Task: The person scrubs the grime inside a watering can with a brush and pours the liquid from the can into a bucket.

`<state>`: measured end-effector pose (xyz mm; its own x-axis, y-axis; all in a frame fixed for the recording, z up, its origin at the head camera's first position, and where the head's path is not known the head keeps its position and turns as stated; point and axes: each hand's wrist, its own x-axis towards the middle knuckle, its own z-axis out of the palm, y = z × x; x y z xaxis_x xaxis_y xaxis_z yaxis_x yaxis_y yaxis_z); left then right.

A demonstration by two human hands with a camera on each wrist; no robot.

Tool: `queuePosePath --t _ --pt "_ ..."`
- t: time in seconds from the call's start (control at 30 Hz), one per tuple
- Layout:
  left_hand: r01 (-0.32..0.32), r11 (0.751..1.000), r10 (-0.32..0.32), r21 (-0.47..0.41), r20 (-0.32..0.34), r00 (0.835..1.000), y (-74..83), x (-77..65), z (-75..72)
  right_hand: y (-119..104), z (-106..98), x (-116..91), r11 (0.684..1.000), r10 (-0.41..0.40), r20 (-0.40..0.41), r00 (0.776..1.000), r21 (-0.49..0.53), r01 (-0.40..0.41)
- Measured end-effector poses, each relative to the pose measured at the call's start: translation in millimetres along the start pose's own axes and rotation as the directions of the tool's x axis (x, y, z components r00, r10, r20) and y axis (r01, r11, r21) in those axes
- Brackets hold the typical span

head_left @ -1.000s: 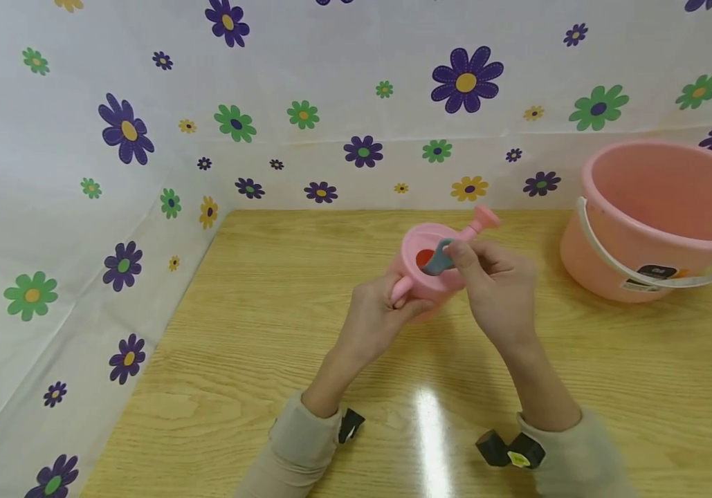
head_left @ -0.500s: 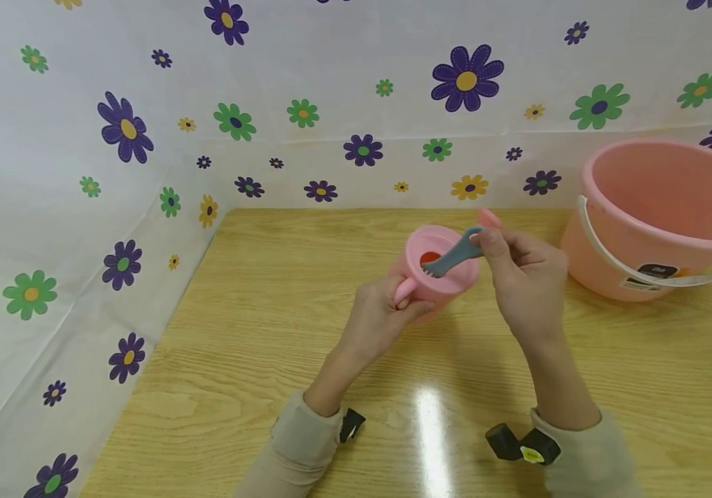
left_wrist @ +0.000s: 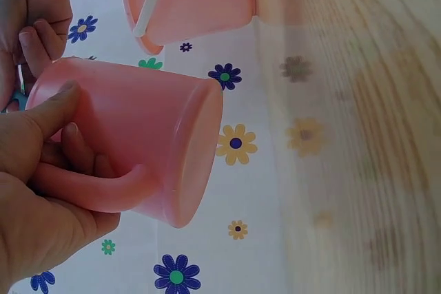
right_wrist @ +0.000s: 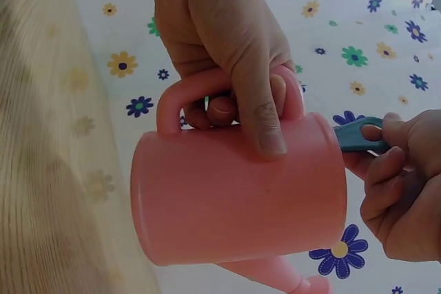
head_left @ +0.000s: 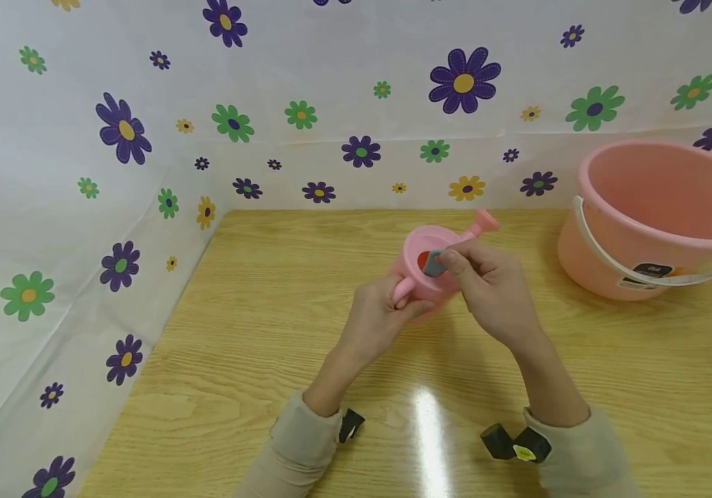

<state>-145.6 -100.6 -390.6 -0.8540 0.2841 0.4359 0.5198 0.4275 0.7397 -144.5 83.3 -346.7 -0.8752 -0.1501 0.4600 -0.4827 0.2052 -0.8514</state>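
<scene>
My left hand (head_left: 376, 315) grips the handle of a pink toy watering can (head_left: 414, 243), thumb laid along its side in the right wrist view. The can is tilted, its spout pointing to the back right and its round opening showing red inside. My right hand (head_left: 497, 292) pinches the holed handle end of a small blue toy rake (head_left: 434, 264) between thumb and fingers. The rake's toothed end is hidden inside the can's opening. In the right wrist view, the rake's handle (right_wrist: 353, 135) sticks out past the can's rim, close to the curled fingers.
A large pink bucket (head_left: 611, 256) with a white handle stands at the right back of the wooden table (head_left: 256, 297). A white sheet with printed flowers (head_left: 324, 83) rises behind the table and along its left side.
My right hand drew the rake up and right until its teeth showed at the opening, then moved back down-left, putting it in again. My left hand and the can stayed nearly still.
</scene>
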Motion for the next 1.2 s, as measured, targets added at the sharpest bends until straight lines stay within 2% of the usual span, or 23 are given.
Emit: queuePosePath --t 0.17,0.33,0.5,0.63,0.7,0.93,1.03,1.2 --pt "0.023 1.000 -0.023 -0.001 0.006 1.000 -3.0 0.8 2.1 0.5 -1.4 0.2 0.996 0.003 0.071 0.998 -0.087 0.003" --pt "0.045 0.999 -0.045 -0.015 -0.021 0.999 -5.3 -2.6 2.8 1.8 2.1 -0.9 0.998 -0.010 0.103 0.995 -0.068 0.017" --pt "0.038 0.998 -0.040 -0.045 -0.038 0.998 -4.8 -4.5 3.8 0.7 3.6 -3.9 1.000 -0.004 0.021 1.000 0.015 0.004" --pt "0.043 0.997 -0.047 -0.070 -0.053 0.998 -4.3 -2.7 4.2 -1.7 3.5 -0.1 0.990 -0.044 -0.083 0.996 0.128 0.055" --pt "0.041 0.997 -0.045 -0.070 -0.067 0.997 -4.6 -1.1 4.2 -2.6 5.0 2.7 0.987 -0.046 -0.099 0.994 0.150 0.061" --pt "-0.009 0.999 0.004 -0.051 -0.099 0.995 -3.2 0.6 0.4 -0.7 11.2 3.9 0.997 0.060 -0.013 0.998 0.058 -0.059" --pt "-0.015 0.998 0.010 -0.059 -0.086 0.996 -2.8 0.1 -1.1 -1.8 11.4 2.1 0.997 0.057 -0.023 0.998 0.045 -0.055" --pt "-0.028 0.996 0.023 -0.083 -0.064 0.998 -3.5 -1.5 -3.4 -7.2 12.5 0.8 0.998 0.001 -0.106 0.994 0.061 0.006"
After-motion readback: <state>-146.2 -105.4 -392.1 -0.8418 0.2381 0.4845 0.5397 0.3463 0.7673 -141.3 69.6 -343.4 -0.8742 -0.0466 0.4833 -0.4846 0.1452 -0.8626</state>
